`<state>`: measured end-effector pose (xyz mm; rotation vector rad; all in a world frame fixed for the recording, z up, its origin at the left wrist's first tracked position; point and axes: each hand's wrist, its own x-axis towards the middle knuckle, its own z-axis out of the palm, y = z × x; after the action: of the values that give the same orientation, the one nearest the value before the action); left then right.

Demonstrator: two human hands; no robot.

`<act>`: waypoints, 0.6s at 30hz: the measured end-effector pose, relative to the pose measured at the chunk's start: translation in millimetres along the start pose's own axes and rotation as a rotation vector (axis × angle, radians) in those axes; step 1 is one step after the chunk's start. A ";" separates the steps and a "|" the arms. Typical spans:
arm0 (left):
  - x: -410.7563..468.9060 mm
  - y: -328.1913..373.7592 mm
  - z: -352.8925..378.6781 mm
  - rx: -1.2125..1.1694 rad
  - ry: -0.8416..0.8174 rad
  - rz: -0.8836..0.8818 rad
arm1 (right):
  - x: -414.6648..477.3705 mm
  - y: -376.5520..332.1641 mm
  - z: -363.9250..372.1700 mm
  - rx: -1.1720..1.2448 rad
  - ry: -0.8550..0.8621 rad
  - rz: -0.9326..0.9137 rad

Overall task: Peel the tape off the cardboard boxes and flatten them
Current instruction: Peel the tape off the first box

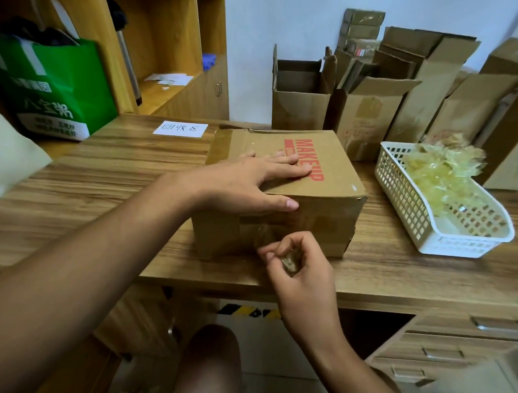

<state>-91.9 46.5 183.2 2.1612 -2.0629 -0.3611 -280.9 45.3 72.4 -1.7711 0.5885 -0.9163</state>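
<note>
A wood-grain surface point(103, 189) runs across the whole view, with a bank of drawers point(453, 347) under its right end. Behind its left side stands an open wooden shelf unit point(169, 44). Against the pale wall at the back right, a cluster of opened cardboard boxes point(420, 84) stands upright, flaps raised, with some flattened pieces leaning among them. A green shopping bag point(57, 89) printed with white characters sits at the far left, beside the shelf unit.

The box being worked on, a closed cardboard box point(327, 175) with "MAKEUP" printed in red on its top, sits in the middle of the surface, near the front edge. Glossy clear tape covers the left part of its top and crosses its near face. Just to its right, not touching it, lies a white plastic basket point(457, 243) with a perforated wall, holding a heap of crumpled yellowish used tape point(442, 177).

The left hand point(240, 186) lies flat on the top of the box, fingers straight and reaching over the red lettering, the thumb extended along the top front edge. The right hand point(299, 263) is in front of the box's near face, low by the front edge of the surface, its fingers curled and pinching the bunched end of a tape strip point(290, 262) that leads back to that face.

A small white paper label point(180, 129) with handwritten characters lies flat on the surface behind the box, to its left.
</note>
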 end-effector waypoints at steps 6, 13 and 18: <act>4.9 4.2 0.7 -0.015 0.012 -0.005 | -14.4 -19.7 31.1 0.006 -0.252 -0.043; 3.9 -0.1 -1.7 -0.044 -0.012 0.028 | 19.4 -31.6 -49.4 -0.028 -0.144 -0.100; 3.8 -2.9 -1.4 -0.063 -0.020 0.030 | 23.5 -36.0 -96.9 -0.003 -0.299 -0.152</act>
<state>-88.6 42.8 183.5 2.0965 -2.0631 -0.4393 -345.9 -13.1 132.4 -1.9293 0.2656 -0.7312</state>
